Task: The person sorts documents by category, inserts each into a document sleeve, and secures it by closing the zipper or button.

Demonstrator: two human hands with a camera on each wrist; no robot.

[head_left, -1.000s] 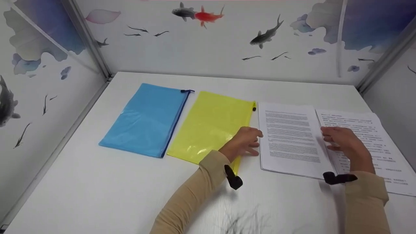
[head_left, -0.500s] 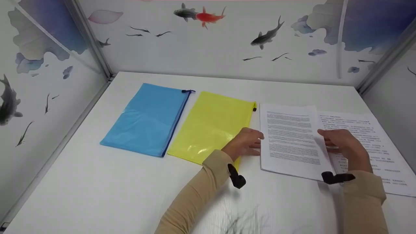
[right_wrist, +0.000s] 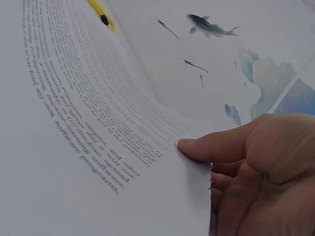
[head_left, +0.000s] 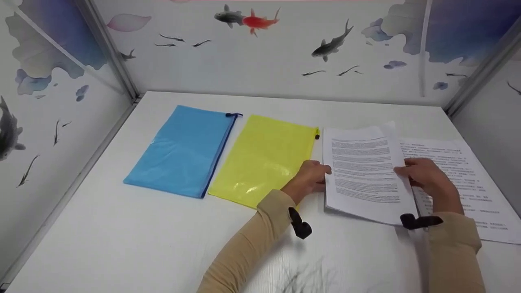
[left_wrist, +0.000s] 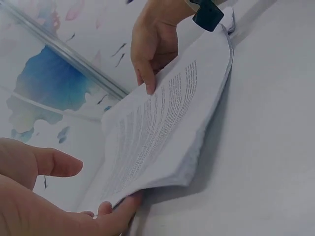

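Note:
A stack of printed paper (head_left: 362,175) lies right of centre on the white table (head_left: 122,236), its right side bowed upward. My right hand (head_left: 423,177) pinches its right edge, thumb on top (right_wrist: 197,147) and fingers beneath. My left hand (head_left: 311,177) is at the stack's left edge. In the left wrist view its fingertips (left_wrist: 120,209) sit under that edge of the stack (left_wrist: 162,132) while the thumb hovers clear above. The right hand (left_wrist: 152,44) shows at the far edge there.
A yellow zip pouch (head_left: 264,156) lies flat just left of the stack, with a blue zip pouch (head_left: 185,148) further left. More printed sheets (head_left: 460,179) lie under and right of my right hand. Fish-patterned walls (head_left: 260,49) close in three sides.
My right hand went from lying flat on the sheets to pinching the stack's right edge and raising it. The stack has bowed upward. My left hand stayed at the left edge.

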